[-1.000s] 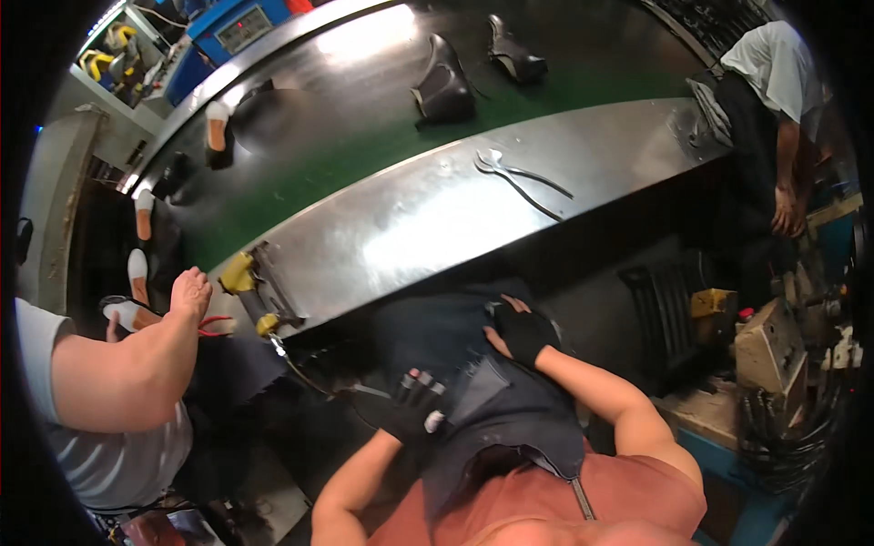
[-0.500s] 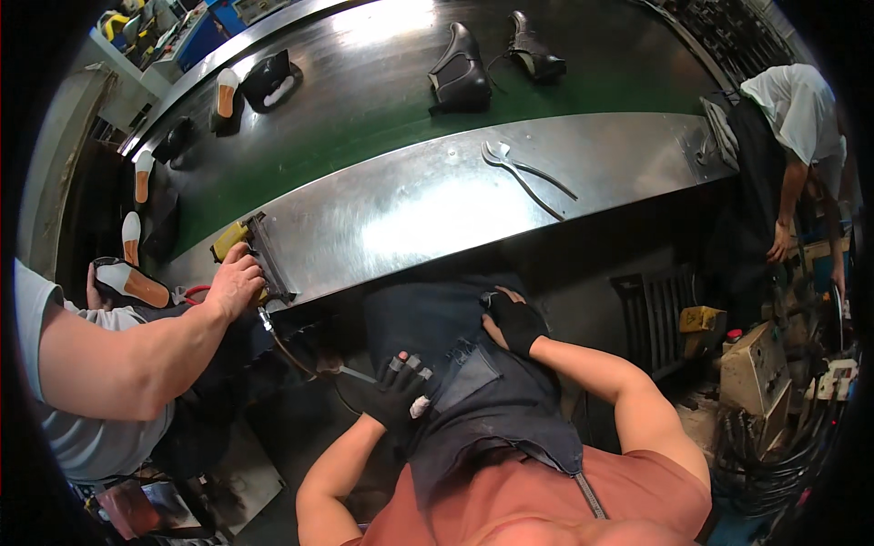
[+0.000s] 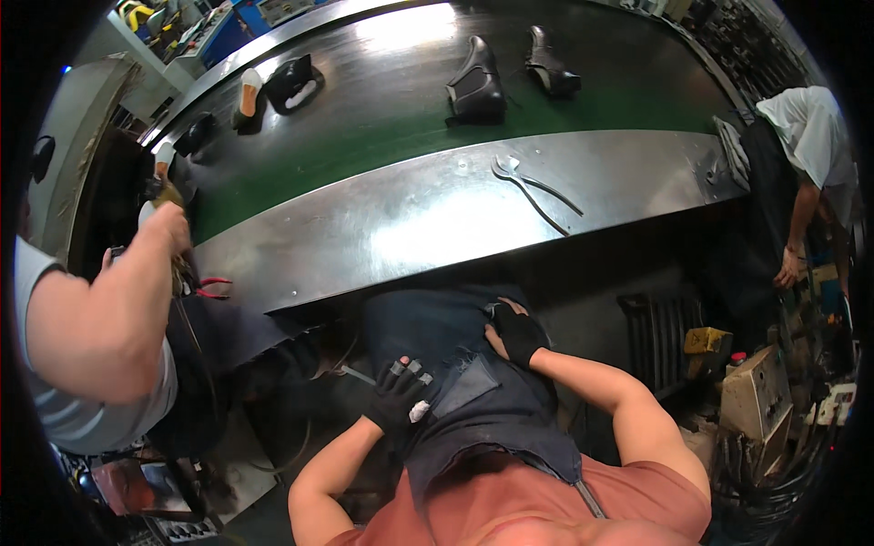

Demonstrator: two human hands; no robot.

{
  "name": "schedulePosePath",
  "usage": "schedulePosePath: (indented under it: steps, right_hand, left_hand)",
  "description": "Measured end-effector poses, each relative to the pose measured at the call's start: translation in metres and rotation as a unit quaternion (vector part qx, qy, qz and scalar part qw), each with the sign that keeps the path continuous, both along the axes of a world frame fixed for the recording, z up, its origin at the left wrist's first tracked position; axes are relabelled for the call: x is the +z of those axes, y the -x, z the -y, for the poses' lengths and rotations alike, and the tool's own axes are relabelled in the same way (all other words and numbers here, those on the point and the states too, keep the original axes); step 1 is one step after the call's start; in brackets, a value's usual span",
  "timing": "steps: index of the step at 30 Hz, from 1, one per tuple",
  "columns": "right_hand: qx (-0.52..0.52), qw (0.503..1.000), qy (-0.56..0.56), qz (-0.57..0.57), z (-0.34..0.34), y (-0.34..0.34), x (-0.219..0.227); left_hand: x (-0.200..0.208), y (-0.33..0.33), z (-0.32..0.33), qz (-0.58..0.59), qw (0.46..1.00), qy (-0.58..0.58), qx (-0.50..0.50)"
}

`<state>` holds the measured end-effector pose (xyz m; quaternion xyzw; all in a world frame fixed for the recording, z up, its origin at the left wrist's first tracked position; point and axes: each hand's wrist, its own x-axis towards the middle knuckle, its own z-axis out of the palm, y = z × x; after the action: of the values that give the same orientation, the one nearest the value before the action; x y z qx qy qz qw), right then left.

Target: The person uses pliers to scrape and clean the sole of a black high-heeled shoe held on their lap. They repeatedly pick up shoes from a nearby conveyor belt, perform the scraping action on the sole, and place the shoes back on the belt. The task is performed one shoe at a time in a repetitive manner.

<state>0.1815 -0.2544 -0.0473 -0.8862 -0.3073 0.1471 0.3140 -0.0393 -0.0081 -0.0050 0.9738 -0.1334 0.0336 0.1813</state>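
Note:
My left hand [image 3: 398,397], in a black fingerless glove with white tape on the thumb and grey wraps on the fingertips, rests on the dark apron [image 3: 473,432] over my lap. Its fingers are stretched out and hold nothing. On the far right side of my lap lies my right hand [image 3: 519,337], also gloved in black, with its bare fingertips spread on the cloth. Metal pincers [image 3: 523,187] with two long handles lie on the steel ledge [image 3: 346,214] in front of me, apart from both hands.
Black boots [image 3: 478,91] stand on the green conveyor belt [image 3: 382,150] beyond the ledge; several other shoes are at left. A co-worker's arm [image 3: 109,309] is near red-handled pliers [image 3: 214,288]. Another person [image 3: 801,173] bends at far right, near a control box [image 3: 754,393].
The co-worker at left has lifted the yellow tool off the ledge and moved it left toward the shoes. The view has shifted slightly; my hands stay on my lap.

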Motion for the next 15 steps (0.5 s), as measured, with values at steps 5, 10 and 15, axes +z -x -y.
schedulePosePath:
  steps: [5,10,15]
  right_hand:
    - [-0.010,1.000,-0.014,0.006,-0.001,0.001,0.013]
    - [-0.026,0.999,-0.019,0.000,0.011,-0.004,0.010]
    - [-0.040,0.999,-0.030,0.014,0.015,-0.006,0.001]
  left_hand:
    - [0.001,0.003,-0.001,-0.054,0.998,-0.016,0.000]
    - [0.000,-0.004,-0.001,-0.023,1.000,0.004,-0.008]
    - [0.001,-0.015,-0.001,-0.031,0.999,0.009,-0.028]
